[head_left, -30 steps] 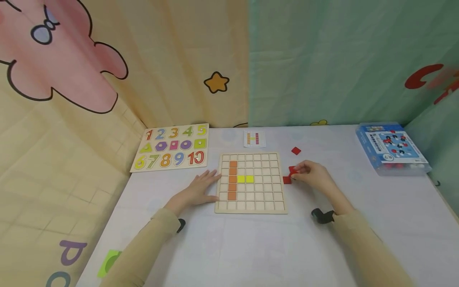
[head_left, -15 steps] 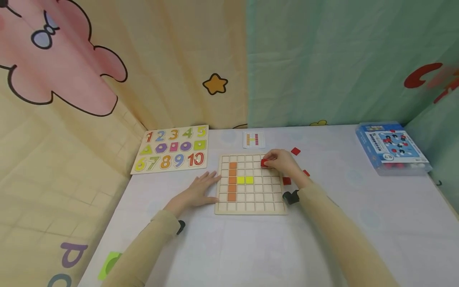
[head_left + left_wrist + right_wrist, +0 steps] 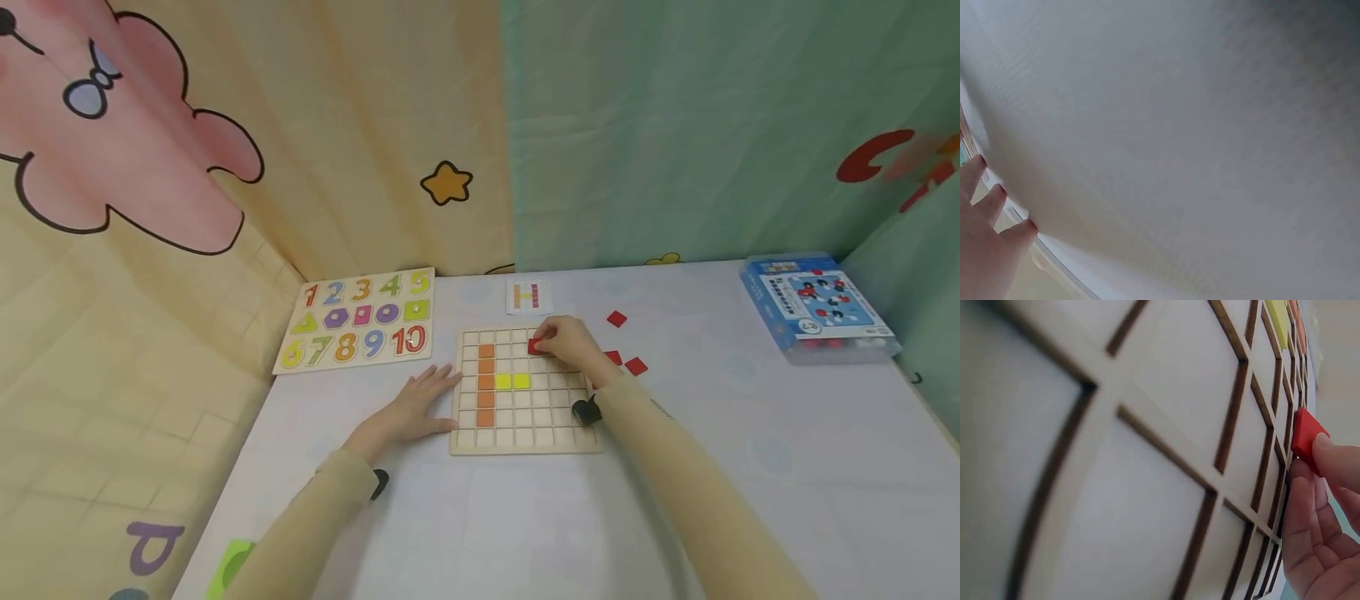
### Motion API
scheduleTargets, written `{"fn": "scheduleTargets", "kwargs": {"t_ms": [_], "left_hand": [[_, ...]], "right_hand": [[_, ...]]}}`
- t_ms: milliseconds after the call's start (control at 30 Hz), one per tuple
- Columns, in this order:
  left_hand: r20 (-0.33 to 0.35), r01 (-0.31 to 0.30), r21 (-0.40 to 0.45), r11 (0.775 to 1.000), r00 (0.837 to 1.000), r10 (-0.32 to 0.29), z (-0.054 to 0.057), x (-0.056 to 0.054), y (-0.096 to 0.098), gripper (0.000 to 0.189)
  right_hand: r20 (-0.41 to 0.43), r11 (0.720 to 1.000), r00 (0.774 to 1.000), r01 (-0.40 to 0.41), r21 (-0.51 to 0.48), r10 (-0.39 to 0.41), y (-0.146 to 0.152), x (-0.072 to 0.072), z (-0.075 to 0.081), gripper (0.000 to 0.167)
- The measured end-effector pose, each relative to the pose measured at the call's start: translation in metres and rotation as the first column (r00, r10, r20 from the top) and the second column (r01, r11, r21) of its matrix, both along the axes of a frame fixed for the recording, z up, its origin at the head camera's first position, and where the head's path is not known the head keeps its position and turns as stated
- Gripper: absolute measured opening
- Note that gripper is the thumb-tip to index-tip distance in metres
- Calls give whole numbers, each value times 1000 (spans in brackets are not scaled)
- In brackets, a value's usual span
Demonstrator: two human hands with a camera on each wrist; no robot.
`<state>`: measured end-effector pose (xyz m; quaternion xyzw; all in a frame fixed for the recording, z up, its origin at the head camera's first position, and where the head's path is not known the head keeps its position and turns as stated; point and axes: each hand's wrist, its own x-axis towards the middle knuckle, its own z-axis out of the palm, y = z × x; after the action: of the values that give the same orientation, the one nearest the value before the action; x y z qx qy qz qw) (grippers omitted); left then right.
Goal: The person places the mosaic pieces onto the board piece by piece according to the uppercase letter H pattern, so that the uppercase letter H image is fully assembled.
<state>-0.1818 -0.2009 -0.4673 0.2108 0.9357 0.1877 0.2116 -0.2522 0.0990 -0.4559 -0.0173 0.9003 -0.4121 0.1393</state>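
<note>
My right hand [image 3: 567, 340] pinches a red square tile [image 3: 1307, 439] between thumb and fingers, over the upper part of a wooden grid board [image 3: 525, 451]. In the right wrist view the tile stands tilted, one corner right at the grid's ridges. The board carries a column of several orange tiles [image 3: 486, 382] on its left side, with two yellow tiles [image 3: 512, 382] in a row extending rightward from the middle one. My left hand [image 3: 411, 406] rests flat with fingers spread, fingertips at the board's left edge.
More red tiles [image 3: 636, 367] lie on the table right of the board, one partly behind the right forearm. A small pattern card [image 3: 528, 297] is behind the board. A number puzzle [image 3: 356, 323] stands back left, a blue box [image 3: 819, 308] back right, a green piece [image 3: 228, 567] front left.
My right hand took a red tile from beside the board and carried it left over the upper grid. My left hand stays at the board's edge.
</note>
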Motion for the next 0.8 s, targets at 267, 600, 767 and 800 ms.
{"fn": "scheduleTargets", "kwargs": {"t_ms": [267,600,767,800], "left_hand": [[8,-1,-11,1000,1000,1,1,-2,3,84],[7,-2,-24,1000,1000,2,2,-2,3,85],[6,-8,-24,1000,1000,8,2,-1,2,85],[8,-9,-24,1000,1000,9,2,-1,2,85]], "right_hand": [[22,1000,1000,-11,29,11,5,-2,3,11],[-9,997,1000,-25,74,26,1,-3,1,11],[-16,996,999,-26,90,28,-1,-4,2,13],[-21,995,999,-31,94,33,-2,-5,2,14]]}}
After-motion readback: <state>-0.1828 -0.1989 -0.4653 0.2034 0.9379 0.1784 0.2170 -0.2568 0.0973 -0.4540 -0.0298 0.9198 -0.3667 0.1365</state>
